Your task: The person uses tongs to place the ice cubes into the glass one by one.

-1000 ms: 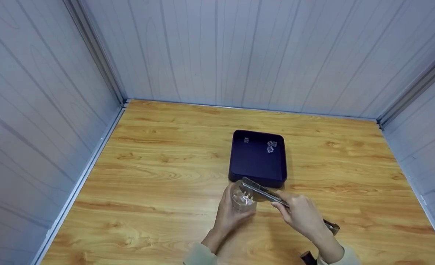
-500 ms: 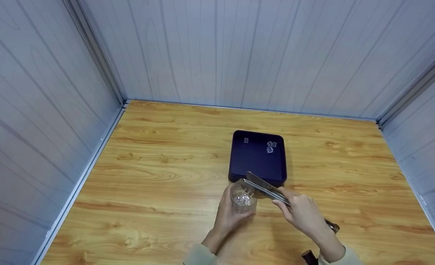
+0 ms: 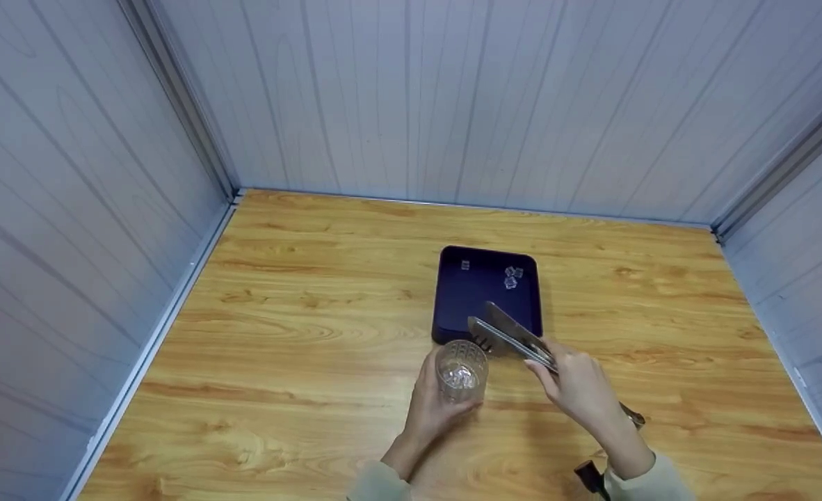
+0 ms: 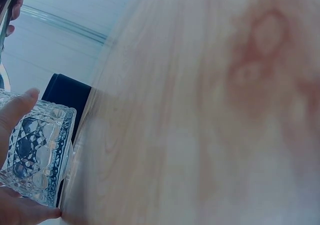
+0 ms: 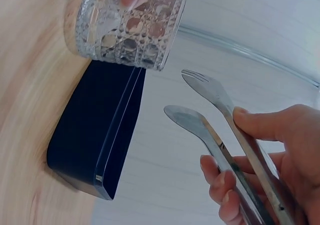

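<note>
My left hand [image 3: 430,398] grips a clear cut-glass tumbler [image 3: 462,372] in front of the tray. Something clear and shiny shows at the bottom of the glass. In the left wrist view, thumb and fingers wrap the patterned tumbler [image 4: 37,150]. Metal serving tongs [image 5: 232,140] are held by my right hand [image 5: 285,150], their two arms apart with nothing between them. One tip is forked, the other spoon-shaped. In the head view the tongs [image 3: 512,337] hang over the tray's near edge, just right of the glass, with my right hand [image 3: 583,390] behind them.
A dark blue square tray [image 3: 477,299] lies on the wood-grain table [image 3: 313,313]. Several clear cubes are in it: a cluster [image 3: 512,278] at the far right and a single cube [image 3: 465,265] at the far left. Pale panel walls [image 3: 411,104] enclose the table.
My right hand has drawn the tongs away from the mouth of the glass, up and to the right. The tongs' arms have spread apart. My left hand and the glass stay put.
</note>
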`<state>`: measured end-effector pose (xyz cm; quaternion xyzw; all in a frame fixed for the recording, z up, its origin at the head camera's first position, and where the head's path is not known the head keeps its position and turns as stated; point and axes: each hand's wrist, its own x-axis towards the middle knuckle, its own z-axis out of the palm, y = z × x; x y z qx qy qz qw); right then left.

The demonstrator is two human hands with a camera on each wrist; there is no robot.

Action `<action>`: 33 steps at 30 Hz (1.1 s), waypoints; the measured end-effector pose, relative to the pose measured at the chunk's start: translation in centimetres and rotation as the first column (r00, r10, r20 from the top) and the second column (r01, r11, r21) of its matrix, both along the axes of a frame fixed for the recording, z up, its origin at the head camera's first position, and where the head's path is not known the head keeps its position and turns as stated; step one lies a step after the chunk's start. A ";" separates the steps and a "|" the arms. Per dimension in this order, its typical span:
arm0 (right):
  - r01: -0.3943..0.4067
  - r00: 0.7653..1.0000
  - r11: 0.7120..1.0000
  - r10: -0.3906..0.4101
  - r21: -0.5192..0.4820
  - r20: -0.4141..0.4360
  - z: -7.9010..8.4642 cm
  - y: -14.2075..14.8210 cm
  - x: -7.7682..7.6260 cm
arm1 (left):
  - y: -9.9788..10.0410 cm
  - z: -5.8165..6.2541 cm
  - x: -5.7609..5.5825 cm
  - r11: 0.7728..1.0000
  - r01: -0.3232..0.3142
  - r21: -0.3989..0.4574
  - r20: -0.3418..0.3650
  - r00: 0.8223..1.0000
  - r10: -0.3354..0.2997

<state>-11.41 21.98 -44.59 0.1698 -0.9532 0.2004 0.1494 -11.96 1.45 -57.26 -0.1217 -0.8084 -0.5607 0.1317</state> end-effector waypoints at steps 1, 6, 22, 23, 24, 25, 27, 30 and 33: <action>0.005 1.000 1.000 -0.005 0.001 0.004 0.0 0.0 -0.1 | 0.0 0.0 0.0 1.000 -0.001 0.000 0.000 1.000 0.001; 0.038 0.999 0.999 -0.038 0.005 0.038 0.2 0.2 -0.7 | 0.0 0.0 0.0 1.000 0.012 0.008 0.004 1.000 -0.012; 0.102 0.992 0.993 -0.105 0.056 0.068 -0.4 0.9 -3.5 | -0.1 -0.1 0.0 1.000 0.012 0.007 -0.001 1.000 -0.012; 0.107 0.992 0.992 -0.111 0.066 0.060 -0.5 0.9 -3.6 | -0.1 -0.1 0.0 1.000 0.012 0.007 0.000 1.000 -0.012; 0.114 0.991 0.991 -0.119 0.075 0.056 -0.6 0.9 -3.8 | -0.1 0.0 0.0 1.000 0.011 0.007 0.001 1.000 -0.011; 0.122 0.990 0.989 -0.127 0.084 0.055 -0.7 1.0 -3.9 | -0.1 0.0 0.0 1.000 0.011 0.008 0.002 1.000 -0.011; 0.138 0.987 0.986 -0.145 0.096 0.064 -0.9 1.0 -4.3 | -0.1 0.1 0.1 1.000 0.008 0.009 0.002 1.000 -0.008; 0.161 0.982 0.980 -0.171 0.115 0.082 -1.2 1.0 -4.7 | -0.1 0.1 0.1 1.000 0.006 0.010 -0.001 1.000 -0.006; 0.175 0.981 0.976 -0.184 0.133 0.063 -1.6 0.9 -5.2 | -0.1 0.2 0.1 1.000 0.014 0.017 -0.005 1.000 -0.014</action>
